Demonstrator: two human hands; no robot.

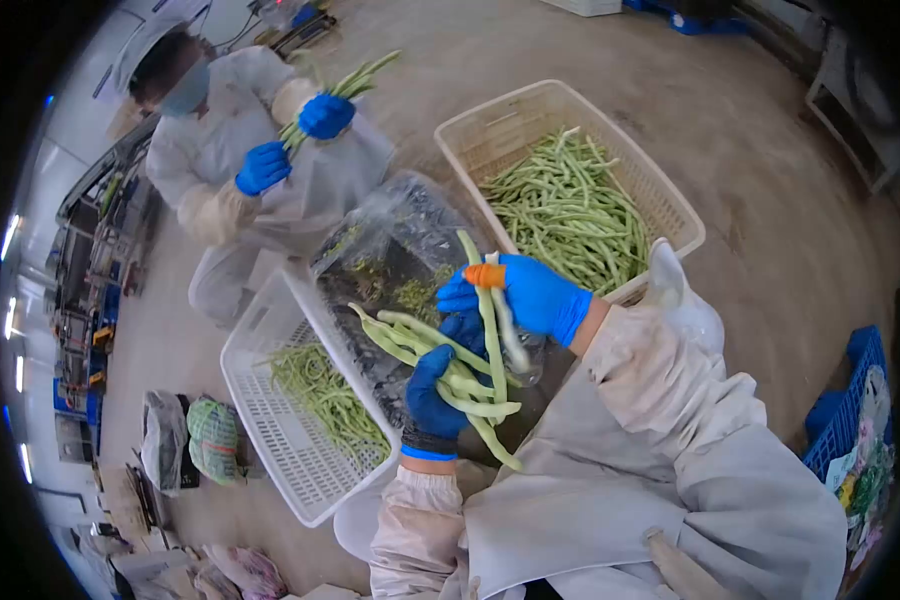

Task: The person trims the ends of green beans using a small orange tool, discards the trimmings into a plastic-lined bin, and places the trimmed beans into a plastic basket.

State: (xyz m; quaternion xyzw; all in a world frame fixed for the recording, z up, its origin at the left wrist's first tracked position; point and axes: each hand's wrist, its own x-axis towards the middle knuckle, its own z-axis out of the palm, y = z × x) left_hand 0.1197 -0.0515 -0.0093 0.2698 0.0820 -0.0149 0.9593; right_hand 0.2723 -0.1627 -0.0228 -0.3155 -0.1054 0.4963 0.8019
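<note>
My left hand [435, 400], in a dark blue glove, is closed round several flat green beans [475, 390] that stick out on both sides. My right hand [530, 292], in a bright blue glove with an orange cover on one finger, pinches the upper part of long beans [488, 335] just above my left hand. Under both hands lies a plastic-lined container [335, 335] with dark contents and green bits. A beige crate [685, 225] holding many green beans [570, 205] stands beyond my right hand. To the left, a white crate [260, 425] holds thinner beans [330, 395].
A co-worker [220, 110] in white clothes and blue gloves sits across at the upper left, holding a bunch of beans [355, 82]. A blue basket [835, 420] is at the right edge. A green netted bundle [213, 440] lies at the lower left.
</note>
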